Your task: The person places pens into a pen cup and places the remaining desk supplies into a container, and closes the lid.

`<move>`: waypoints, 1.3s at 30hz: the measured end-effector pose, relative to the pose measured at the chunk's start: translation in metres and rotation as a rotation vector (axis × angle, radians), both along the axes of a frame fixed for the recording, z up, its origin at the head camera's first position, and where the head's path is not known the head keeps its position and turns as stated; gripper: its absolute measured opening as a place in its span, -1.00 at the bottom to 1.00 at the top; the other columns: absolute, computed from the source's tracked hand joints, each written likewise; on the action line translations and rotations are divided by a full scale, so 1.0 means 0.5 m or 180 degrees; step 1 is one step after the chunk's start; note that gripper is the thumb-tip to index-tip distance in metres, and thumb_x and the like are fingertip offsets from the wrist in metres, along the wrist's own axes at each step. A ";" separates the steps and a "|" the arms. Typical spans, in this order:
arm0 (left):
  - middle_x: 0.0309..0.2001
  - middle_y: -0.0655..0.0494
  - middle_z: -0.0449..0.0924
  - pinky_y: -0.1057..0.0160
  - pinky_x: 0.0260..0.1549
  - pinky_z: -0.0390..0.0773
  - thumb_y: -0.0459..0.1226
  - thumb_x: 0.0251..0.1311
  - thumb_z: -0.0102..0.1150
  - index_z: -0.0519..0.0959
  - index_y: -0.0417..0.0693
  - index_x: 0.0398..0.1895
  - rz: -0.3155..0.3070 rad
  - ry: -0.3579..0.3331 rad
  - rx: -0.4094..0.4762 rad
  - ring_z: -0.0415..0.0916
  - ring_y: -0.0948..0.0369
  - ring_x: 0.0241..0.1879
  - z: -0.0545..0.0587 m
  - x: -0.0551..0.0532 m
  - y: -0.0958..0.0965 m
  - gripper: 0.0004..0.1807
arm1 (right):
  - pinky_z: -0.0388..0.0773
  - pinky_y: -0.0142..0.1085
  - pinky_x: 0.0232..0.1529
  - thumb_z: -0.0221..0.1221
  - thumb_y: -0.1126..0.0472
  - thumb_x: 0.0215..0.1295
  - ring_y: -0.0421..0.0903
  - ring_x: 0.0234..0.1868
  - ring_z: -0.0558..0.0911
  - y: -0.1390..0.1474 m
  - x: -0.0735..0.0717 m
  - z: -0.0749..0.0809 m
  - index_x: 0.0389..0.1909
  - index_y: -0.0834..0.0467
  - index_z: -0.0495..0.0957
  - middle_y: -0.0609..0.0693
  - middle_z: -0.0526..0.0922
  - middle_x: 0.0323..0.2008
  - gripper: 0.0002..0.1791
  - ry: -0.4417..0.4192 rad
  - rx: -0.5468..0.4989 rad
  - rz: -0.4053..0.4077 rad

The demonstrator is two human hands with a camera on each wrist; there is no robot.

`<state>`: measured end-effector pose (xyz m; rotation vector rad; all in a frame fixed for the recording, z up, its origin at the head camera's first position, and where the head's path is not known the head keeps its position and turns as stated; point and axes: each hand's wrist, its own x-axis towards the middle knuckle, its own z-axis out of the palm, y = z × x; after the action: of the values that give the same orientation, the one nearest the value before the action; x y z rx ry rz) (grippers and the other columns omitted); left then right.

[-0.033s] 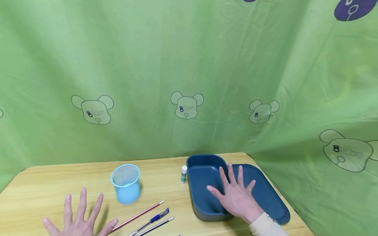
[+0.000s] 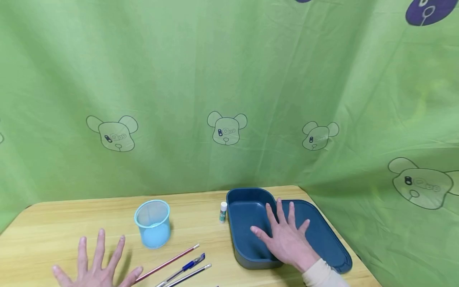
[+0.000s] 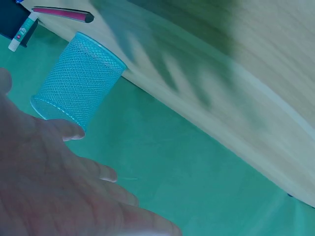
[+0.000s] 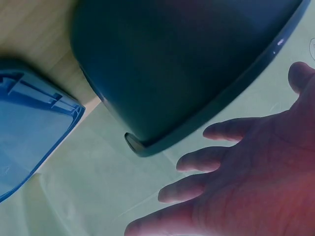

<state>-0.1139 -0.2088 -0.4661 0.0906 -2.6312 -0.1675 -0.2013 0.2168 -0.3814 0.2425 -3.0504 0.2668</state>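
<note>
My left hand (image 2: 94,275) is held with fingers spread above the near left of the table, holding nothing. Beyond it stands a light blue mesh pen holder (image 2: 155,236), whose woven side (image 3: 81,81) shows in the left wrist view. To the right of that hand lie a red pencil (image 2: 168,262), a blue-gripped pen (image 2: 186,266) and a dark pencil (image 2: 191,274). Fingers spread and holding nothing, my right hand (image 2: 289,243) hovers over the dark blue box (image 2: 244,261) and its lid (image 2: 324,239). Left of the box a glue stick (image 2: 223,212) stands upright.
A wooden table (image 2: 89,215) carries all these things. Green cloth (image 2: 172,91) with bear-head prints hangs behind the table and along its right side. The tip of another dark item shows at the bottom edge of the head view.
</note>
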 end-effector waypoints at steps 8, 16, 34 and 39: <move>0.54 -0.19 -0.23 -0.57 0.20 -0.15 0.38 0.07 0.12 -0.12 0.15 0.59 -0.0216 0.0038 0.0241 -0.45 -0.17 0.49 0.024 -0.008 0.000 0.13 | -0.34 0.61 0.16 -0.24 -0.57 0.26 0.32 0.47 -0.34 -0.014 0.015 0.010 0.52 0.15 0.10 0.25 -0.13 0.52 0.06 0.0347 -0.0162 0.0230; 0.28 -0.39 0.19 -0.52 0.02 0.21 -0.02 -0.07 0.48 0.21 -0.45 0.33 -0.1063 0.0207 0.1227 0.08 -0.40 0.22 0.073 -0.040 -0.007 0.02 | 0.31 0.12 0.30 0.27 -0.10 0.28 0.07 0.39 0.19 -0.074 0.058 0.026 0.20 0.15 0.50 0.06 0.39 0.28 -0.42 0.1382 -0.0956 0.1060; 0.33 -0.43 0.15 -0.21 0.21 0.33 0.00 0.17 0.37 0.12 -0.51 0.37 -0.1037 -0.0605 0.2527 0.19 -0.41 0.25 0.131 -0.098 0.006 -0.02 | 0.54 -0.51 -0.21 0.30 0.12 0.30 -0.40 -0.25 0.51 -0.182 0.078 -0.017 -0.17 -0.04 0.63 -0.35 0.52 -0.26 -0.88 -0.0814 -0.1087 0.2209; 0.36 -0.43 0.14 -0.08 0.28 0.26 -0.09 0.17 0.39 0.07 -0.53 0.38 -0.1167 -0.0707 0.2920 0.09 -0.33 0.34 0.130 -0.114 -0.001 -0.03 | 0.50 -0.55 -0.25 0.34 0.19 0.25 -0.42 -0.28 0.47 -0.191 0.077 -0.035 -0.15 0.03 0.66 -0.33 0.53 -0.25 -0.83 -0.0878 -0.0575 0.2353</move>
<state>-0.1711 -0.2093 -0.4012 -0.0728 -2.5283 -1.5414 -0.1627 0.1214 -0.3990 1.4182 -3.0129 0.6504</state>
